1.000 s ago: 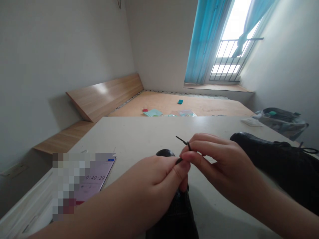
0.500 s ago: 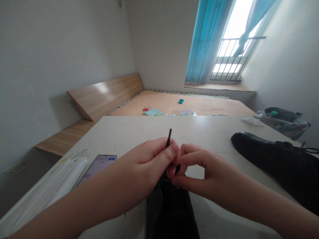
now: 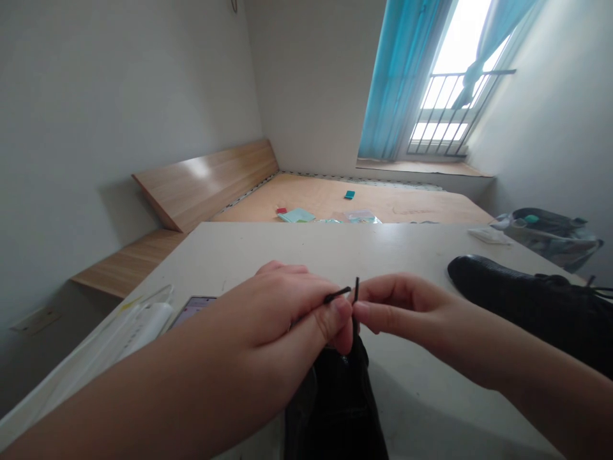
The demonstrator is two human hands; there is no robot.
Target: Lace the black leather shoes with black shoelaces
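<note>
A black shoe (image 3: 338, 409) stands on the white table in front of me, its upper part partly covered by my hands. My left hand (image 3: 306, 313) is closed over it, pinching a black shoelace (image 3: 337, 294) whose end pokes out above the thumb. Right beside it, my right hand (image 3: 397, 303) pinches another lace end (image 3: 357, 291), which points upward between thumb and fingertips. The fingertips of both hands are very close together. Where the laces run below the fingers is hidden.
At the right lies a second black shoe (image 3: 522, 306) with its laces. A phone (image 3: 194, 308), partly behind my left arm, and white plastic packaging (image 3: 138, 332) lie on the left of the table (image 3: 287, 246). Beyond is a bed board (image 3: 407, 198) with small packets.
My right hand has risen from below the left one and now holds a lace end upright. The left hand has shifted and turned, its lace end now tilting right.
</note>
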